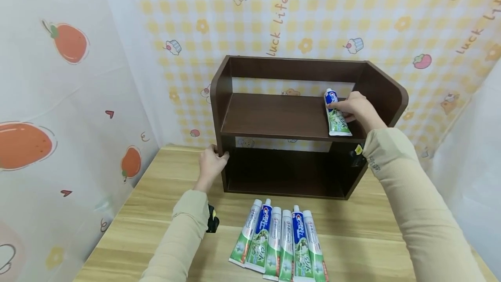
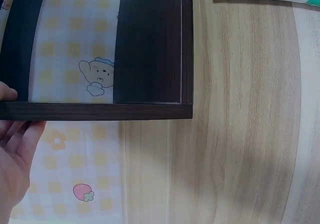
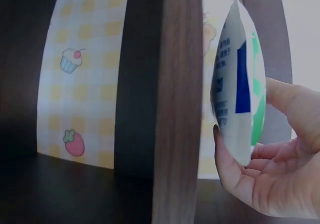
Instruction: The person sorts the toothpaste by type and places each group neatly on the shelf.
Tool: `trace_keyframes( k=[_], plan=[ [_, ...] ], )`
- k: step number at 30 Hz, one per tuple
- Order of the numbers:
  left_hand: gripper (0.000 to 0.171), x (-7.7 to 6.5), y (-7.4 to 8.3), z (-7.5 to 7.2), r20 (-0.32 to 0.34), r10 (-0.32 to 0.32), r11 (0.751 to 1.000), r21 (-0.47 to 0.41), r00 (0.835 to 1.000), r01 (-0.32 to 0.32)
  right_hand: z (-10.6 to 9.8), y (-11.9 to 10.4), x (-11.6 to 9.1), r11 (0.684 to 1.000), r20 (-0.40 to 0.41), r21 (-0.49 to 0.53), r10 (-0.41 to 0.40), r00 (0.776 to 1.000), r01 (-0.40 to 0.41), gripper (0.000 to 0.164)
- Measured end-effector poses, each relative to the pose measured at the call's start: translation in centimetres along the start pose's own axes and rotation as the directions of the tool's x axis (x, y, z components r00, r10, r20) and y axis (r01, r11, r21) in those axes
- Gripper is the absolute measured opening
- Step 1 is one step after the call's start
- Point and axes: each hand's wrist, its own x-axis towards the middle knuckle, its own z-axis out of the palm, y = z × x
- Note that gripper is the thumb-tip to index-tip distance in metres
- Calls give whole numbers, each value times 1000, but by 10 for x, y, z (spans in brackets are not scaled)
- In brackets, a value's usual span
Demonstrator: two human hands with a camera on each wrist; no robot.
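Observation:
My right hand [image 1: 356, 109] holds a blue, white and green toothpaste tube [image 1: 337, 116] over the right part of the upper shelf board [image 1: 274, 114]. In the right wrist view the tube [image 3: 237, 83] appears edge-on, pinched between thumb and fingers. My left hand [image 1: 212, 164] grips the left side panel [image 1: 219, 142] of the dark brown two-tier shelf. Seen from the left wrist, that hand [image 2: 17, 159] has the panel's edge [image 2: 100, 111] between thumb and fingers. Several more toothpaste tubes [image 1: 275, 243] lie side by side in front of the shelf, caps pointing toward it.
The shelf stands on a wood-grain table [image 1: 156, 212] near a patterned wall cloth [image 1: 188, 21]. Its lower compartment [image 1: 285, 173] is open at the front. The right side panel [image 1: 385, 90] rises close beside my right hand. A white patterned sheet [image 1: 78, 99] borders the table's left.

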Motion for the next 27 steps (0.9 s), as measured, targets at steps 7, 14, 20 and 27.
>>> trace_keyframes(
  k=[7, 14, 20, 27],
  plan=[
    [20, 3, 2, 2, 10, 8, 1000, -26, 1000, -8, -3, 3, 2, 999, 4, -34, 6, 1000, -6, 65],
    [20, 2, -2, 3, 10, 4, 1000, -4, 1000, -4, -3, 2, -9, 995, 99, -94, -37, 994, 46, 70],
    [21, 4, -2, 4, 17, 16, 1000, 18, 1000, -16, -10, 4, -32, 969, 127, -217, -92, 988, 118, 78],
    [22, 5, -3, 5, 23, 3, 1000, -11, 1000, -2, -5, 13, -81, 925, -79, -253, -312, 947, 284, 72]
  ],
)
